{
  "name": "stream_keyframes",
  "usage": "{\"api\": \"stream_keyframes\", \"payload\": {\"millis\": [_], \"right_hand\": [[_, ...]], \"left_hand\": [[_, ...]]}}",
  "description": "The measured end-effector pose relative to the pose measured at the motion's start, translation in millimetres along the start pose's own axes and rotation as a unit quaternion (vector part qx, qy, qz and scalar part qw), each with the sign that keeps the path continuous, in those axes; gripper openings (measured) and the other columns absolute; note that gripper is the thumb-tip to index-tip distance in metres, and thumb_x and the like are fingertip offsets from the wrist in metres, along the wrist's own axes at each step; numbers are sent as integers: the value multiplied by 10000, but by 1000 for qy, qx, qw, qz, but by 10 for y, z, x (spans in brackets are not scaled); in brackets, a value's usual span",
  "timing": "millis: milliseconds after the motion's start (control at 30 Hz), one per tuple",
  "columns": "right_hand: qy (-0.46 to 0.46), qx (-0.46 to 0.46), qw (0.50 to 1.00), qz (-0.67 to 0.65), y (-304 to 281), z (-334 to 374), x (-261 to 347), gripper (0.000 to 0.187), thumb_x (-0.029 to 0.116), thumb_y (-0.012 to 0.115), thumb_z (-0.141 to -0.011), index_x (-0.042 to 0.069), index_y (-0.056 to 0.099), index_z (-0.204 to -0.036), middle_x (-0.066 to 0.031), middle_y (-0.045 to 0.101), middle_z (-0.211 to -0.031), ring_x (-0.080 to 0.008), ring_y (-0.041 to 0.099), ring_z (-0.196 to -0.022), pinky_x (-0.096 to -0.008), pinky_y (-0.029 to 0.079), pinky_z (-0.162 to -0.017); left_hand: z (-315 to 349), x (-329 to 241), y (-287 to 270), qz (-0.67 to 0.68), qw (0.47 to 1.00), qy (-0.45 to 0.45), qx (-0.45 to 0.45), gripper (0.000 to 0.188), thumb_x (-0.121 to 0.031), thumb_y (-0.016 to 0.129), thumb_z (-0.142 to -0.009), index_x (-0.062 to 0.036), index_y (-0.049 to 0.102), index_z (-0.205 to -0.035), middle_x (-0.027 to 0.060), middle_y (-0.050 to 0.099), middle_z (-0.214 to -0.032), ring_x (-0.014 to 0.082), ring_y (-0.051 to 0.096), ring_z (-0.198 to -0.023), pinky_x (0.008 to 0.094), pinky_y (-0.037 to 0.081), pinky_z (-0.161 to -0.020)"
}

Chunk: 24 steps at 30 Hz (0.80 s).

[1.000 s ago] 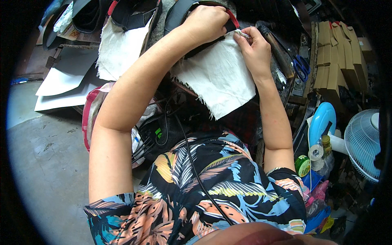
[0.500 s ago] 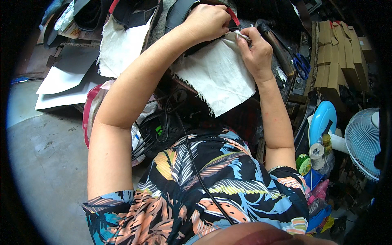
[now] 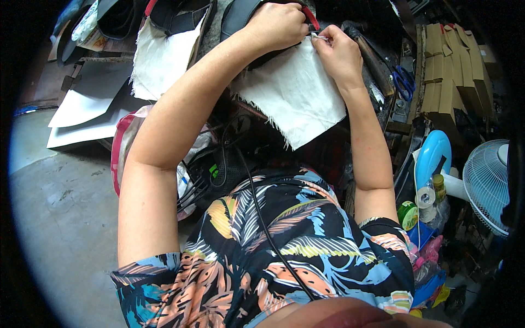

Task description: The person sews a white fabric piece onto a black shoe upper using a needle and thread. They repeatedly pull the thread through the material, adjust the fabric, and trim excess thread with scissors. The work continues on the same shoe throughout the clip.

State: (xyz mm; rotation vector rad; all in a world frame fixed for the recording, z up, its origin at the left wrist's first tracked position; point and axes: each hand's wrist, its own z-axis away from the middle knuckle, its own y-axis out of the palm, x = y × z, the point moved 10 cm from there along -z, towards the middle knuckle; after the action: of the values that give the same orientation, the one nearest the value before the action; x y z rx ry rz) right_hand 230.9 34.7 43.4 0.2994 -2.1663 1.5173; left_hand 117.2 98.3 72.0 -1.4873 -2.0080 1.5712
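**Both hands work at the far edge of a pale cloth**

Nearest is the person's leaf-print shirt (image 3: 284, 246), with a thin black cable (image 3: 262, 218) running up over it. Beyond it, both forearms reach away to the far side of the scene.

A frayed off-white cloth (image 3: 295, 98) hangs between the arms. Its long axis runs from the far edge, where the hands meet, down to a loose corner that points near and slightly right.

The left hand (image 3: 279, 24) is clenched over the cloth's far edge and the dark shoe piece (image 3: 240, 16) with red trim under it. The right hand (image 3: 336, 52) pinches a small metal thing (image 3: 320, 37), too small to make out, at that same edge, with fingertips closed on it.

Against the frame half a second back, the hands and cloth sit much as they did.

To the right stand a blue tray (image 3: 432, 158), a roll of tape (image 3: 424, 198), a white fan (image 3: 489, 183) and stacked cardboard (image 3: 445, 65). A second pale cloth (image 3: 161, 60) lies far left.
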Motion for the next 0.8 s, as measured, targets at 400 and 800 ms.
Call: {"api": "stream_keyframes", "payload": {"millis": [400,800], "right_hand": [[-80,-119,988,-52,-288,49,-76,374,268,774,-813,103,615,-1109,-59,701,-862,-229,695,-757,-386,541,-674],[5,-15,992,-125,185,-201,-346,450,202,783,-827,51,592,-1205,-10,697,-825,-97,642,-724,-247,506,-691]], "left_hand": [[-5,-56,102,6,998,-17,60,264,-191,759,-705,-35,735,-916,192,650,-985,375,668,-877,444,541,-800],[-19,27,141,55,998,-15,21,168,-121,708,-706,-32,727,-847,187,655,-938,363,665,-859,434,535,-784]]}}
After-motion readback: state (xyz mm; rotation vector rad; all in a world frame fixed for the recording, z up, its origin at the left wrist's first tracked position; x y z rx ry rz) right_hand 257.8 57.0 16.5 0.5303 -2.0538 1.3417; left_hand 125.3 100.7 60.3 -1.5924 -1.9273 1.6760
